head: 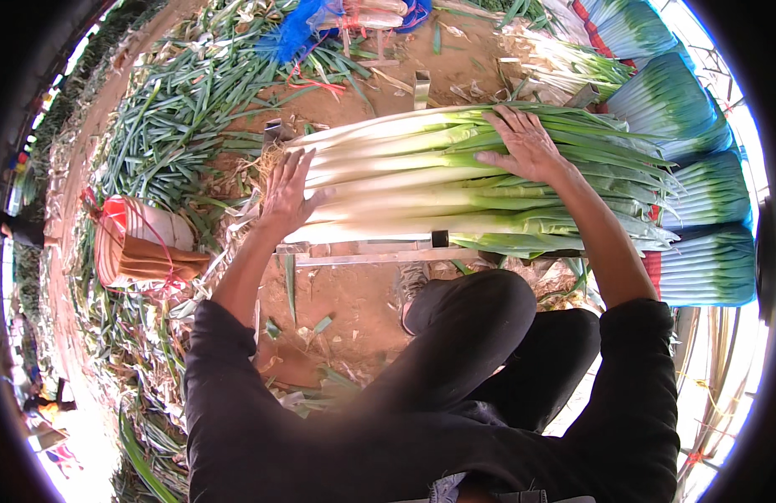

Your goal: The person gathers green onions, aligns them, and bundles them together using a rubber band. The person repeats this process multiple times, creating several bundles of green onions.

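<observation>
A thick layer of large green onions [400,182] lies side by side across a low metal frame [375,256], white root ends to the left and green leaves to the right. My left hand [290,192] rests at the root ends, fingers extended and thumb apart over the white stalks. On the far side of the layer, my right hand [520,143] lies spread on the stalks where white turns to green. Neither hand is closed around a stalk. Short square metal posts [422,89] stand up at the frame's far edge.
Cut green leaves [168,126] are heaped at the upper left. A white bucket [165,226] with a brown cloth stands at the left. Blue-wrapped onion bundles [708,264] line the right side. Loose onions [564,63] lie at the upper right, and blue netting [300,28] at the top.
</observation>
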The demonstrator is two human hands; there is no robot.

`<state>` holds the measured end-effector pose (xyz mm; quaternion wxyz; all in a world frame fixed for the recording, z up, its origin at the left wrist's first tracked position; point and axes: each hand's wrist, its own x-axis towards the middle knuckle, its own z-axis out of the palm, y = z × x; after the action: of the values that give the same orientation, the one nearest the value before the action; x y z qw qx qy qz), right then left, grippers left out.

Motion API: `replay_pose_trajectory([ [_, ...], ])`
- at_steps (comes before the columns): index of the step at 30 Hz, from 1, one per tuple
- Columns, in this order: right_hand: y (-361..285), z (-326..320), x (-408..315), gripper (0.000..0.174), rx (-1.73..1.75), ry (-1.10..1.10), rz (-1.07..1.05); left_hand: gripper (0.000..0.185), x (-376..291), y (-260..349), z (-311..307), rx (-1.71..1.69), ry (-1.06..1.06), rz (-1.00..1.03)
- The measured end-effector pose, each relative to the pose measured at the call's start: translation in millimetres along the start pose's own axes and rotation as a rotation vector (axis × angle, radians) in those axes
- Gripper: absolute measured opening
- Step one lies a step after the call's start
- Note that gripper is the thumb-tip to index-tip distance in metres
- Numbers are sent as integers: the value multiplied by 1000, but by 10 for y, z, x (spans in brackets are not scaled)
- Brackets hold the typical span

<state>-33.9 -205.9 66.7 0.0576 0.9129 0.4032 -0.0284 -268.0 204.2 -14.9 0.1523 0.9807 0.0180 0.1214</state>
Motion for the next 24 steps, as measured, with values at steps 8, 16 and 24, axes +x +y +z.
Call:
replay_pose_trajectory([
  [8,-137,-120,-129,105,38,-7,22,37,-620,-166,-172,-36,-86,-21],
  [16,-329,64,-414,95,-62,117,-72,42,-622,-181,-209,69,95,105],
  [24,-353,93,-387,88,-75,124,-22,38,-1129,465,36,-296,94,-340],
])
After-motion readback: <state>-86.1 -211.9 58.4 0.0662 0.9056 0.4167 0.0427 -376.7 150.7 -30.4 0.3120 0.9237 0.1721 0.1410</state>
